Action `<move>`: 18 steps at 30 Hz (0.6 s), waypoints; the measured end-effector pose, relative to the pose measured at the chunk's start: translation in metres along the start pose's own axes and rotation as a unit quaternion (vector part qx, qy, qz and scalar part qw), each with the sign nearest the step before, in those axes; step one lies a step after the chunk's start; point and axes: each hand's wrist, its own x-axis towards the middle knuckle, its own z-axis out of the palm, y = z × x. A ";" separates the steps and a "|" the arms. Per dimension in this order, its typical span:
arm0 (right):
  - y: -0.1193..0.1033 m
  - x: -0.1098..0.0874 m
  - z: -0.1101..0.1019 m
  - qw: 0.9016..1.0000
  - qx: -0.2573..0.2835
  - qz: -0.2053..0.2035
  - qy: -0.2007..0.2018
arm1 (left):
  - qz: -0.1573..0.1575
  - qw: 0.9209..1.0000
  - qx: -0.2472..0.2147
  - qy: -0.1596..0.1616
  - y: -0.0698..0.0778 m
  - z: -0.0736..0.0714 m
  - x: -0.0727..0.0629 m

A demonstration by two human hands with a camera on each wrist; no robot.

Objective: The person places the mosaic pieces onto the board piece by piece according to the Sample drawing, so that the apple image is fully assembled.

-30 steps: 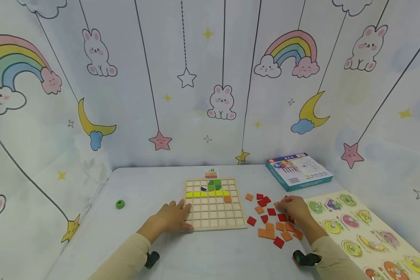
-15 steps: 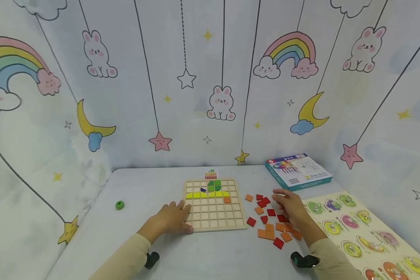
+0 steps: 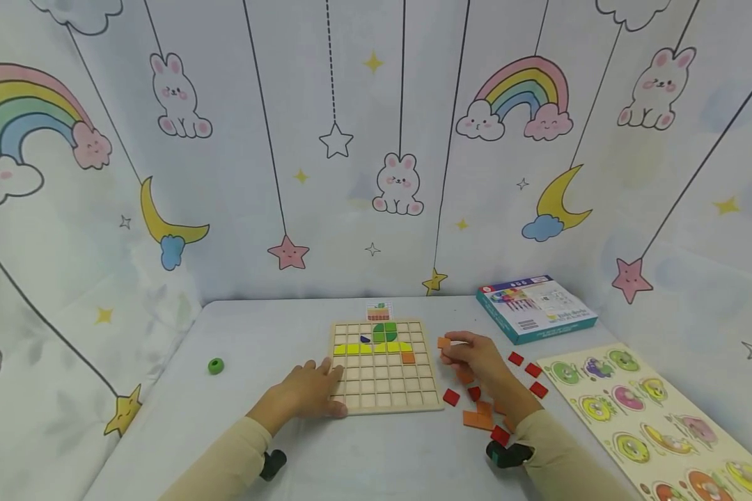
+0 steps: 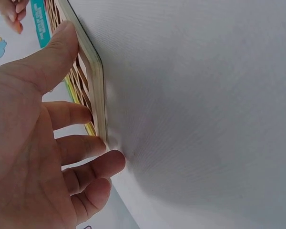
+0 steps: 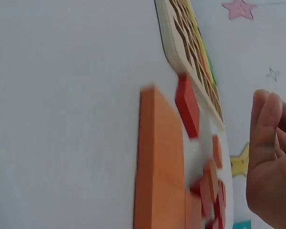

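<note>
While the relaxed left hand [image 3: 307, 391] is touching the grid board [image 3: 383, 381], the right hand [image 3: 484, 360] is pinching an orange tile [image 3: 443, 342] slack fingers could drop.

I count one grid board [image 3: 384, 388], one card [image 3: 379, 312] at its twelve o'clock, one box [image 3: 537, 307] at two and one green bead [image 3: 216, 366] at nine. Two hands: one left hand [image 3: 307, 392], one right hand [image 3: 480, 358] with one orange piece [image 3: 443, 343] in its fingers. The board carries one orange tile [image 3: 408, 358] and one blue piece [image 3: 365, 339]. Six loose red pieces [image 3: 451, 397] show, three towards three o'clock, three nearer four. At least four loose orange pieces [image 3: 484, 407]; the right hand hides others from counting. One fruit sheet [image 3: 601, 440], between three and four.
</note>
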 end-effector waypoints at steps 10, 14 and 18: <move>0.008 0.002 0.051 0.981 -0.182 -0.002 -0.070 | 0.002 1.000 0.001 -0.002 0.001 0.002 0.003; 0.009 0.001 0.060 0.965 -0.257 -0.024 -0.037 | 0.000 1.000 0.005 -0.001 -0.001 0.002 0.003; 0.010 0.002 0.065 0.954 -0.297 -0.025 -0.004 | -0.001 1.000 0.003 0.000 -0.002 0.004 0.003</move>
